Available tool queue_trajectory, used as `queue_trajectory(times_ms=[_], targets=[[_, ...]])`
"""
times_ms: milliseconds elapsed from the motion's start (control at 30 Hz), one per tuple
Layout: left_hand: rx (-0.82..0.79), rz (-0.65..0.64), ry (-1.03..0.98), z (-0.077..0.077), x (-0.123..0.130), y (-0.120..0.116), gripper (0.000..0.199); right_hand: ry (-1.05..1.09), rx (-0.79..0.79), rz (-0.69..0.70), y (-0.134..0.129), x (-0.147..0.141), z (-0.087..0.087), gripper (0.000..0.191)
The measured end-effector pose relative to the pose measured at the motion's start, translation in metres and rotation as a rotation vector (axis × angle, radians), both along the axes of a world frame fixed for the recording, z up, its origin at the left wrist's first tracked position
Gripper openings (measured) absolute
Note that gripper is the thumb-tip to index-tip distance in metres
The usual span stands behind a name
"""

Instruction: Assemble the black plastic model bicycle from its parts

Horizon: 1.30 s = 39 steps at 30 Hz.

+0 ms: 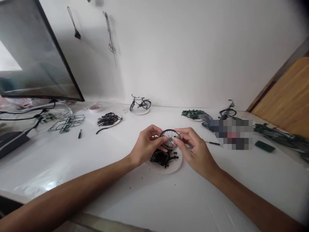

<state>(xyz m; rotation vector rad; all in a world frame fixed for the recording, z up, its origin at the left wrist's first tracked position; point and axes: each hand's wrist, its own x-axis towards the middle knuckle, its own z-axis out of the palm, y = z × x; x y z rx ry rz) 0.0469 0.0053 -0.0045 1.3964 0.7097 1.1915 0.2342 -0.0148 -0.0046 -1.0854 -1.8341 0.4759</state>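
A small spoked wheel [170,134] with a dark rim is held up near the middle of the view. My left hand [149,143] grips its left side, with the thumb near the hub. On the other side, my right hand [193,146] pinches the wheel between thumb and fingers. Just below the wheel, a white paper plate [177,166] lies on the table and carries black plastic parts [162,158]. Part of the plate's far side is hidden by the hands and wheel.
Model bicycles [140,103] [227,111] stand by the wall. Plates of black parts [109,119] and green parts [193,114] lie behind the hands. Green frames [67,123] and a monitor [36,51] are at left; a dark green block [265,146] is at right.
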Motion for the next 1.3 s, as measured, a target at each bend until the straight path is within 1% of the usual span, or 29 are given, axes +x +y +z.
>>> queue_trajectory(times_ms=[67, 133, 200, 267, 333, 367, 433, 500, 633, 800, 867, 967, 1067, 1133, 1233, 1300], targets=[[0.166, 0.023, 0.125, 0.002, -0.004, 0.000, 0.022, -0.014, -0.030, 0.023, -0.002, -0.002, 0.000, 0.029], [0.327, 0.038, 0.290, 0.005, -0.009, -0.001, 0.024, -0.052, -0.048, 0.051, -0.003, -0.004, -0.001, 0.037], [0.452, 0.055, 0.410, 0.008, -0.015, -0.001, 0.028, -0.070, -0.070, 0.075, -0.004, -0.006, -0.001, 0.042], [0.538, 0.112, 0.495, 0.010, -0.020, 0.001, 0.028, 0.012, -0.102, 0.063, -0.002, -0.005, -0.002, 0.039], [0.658, 0.147, 0.656, 0.012, -0.025, 0.006, 0.023, 0.158, -0.125, 0.006, 0.004, -0.003, -0.003, 0.033], [0.731, 0.125, 0.758, 0.013, -0.027, 0.008, 0.020, 0.227, -0.127, -0.030, 0.008, 0.000, -0.004, 0.033], [0.860, 0.021, 0.923, 0.014, -0.031, 0.014, 0.019, 0.321, -0.133, -0.094, 0.016, 0.006, -0.006, 0.037], [0.925, -0.082, 0.978, 0.015, -0.033, 0.018, 0.019, 0.391, -0.155, -0.148, 0.024, 0.013, -0.008, 0.041], [0.965, -0.152, 1.021, 0.016, -0.036, 0.020, 0.020, 0.459, -0.191, -0.192, 0.030, 0.019, -0.010, 0.043], [1.039, -0.213, 1.057, 0.015, -0.037, 0.021, 0.018, 0.441, -0.206, -0.160, 0.029, 0.015, -0.013, 0.051], [1.082, -0.219, 1.109, 0.013, -0.036, 0.022, 0.018, 0.415, -0.195, -0.152, 0.029, 0.013, -0.015, 0.051], [1.111, -0.181, 1.195, 0.011, -0.034, 0.023, 0.021, 0.359, -0.180, -0.143, 0.029, 0.013, -0.017, 0.043], [1.072, -0.122, 1.193, 0.009, -0.032, 0.022, 0.021, 0.314, -0.172, -0.128, 0.028, 0.012, -0.018, 0.037], [1.023, -0.096, 1.154, 0.010, -0.032, 0.021, 0.019, 0.299, -0.169, -0.118, 0.026, 0.012, -0.017, 0.035], [0.904, -0.084, 1.029, 0.015, -0.033, 0.019, 0.022, 0.290, -0.172, -0.105, 0.024, 0.012, -0.015, 0.033], [0.766, -0.069, 0.891, 0.017, -0.034, 0.019, 0.021, 0.288, -0.180, -0.090, 0.023, 0.011, -0.014, 0.031]])
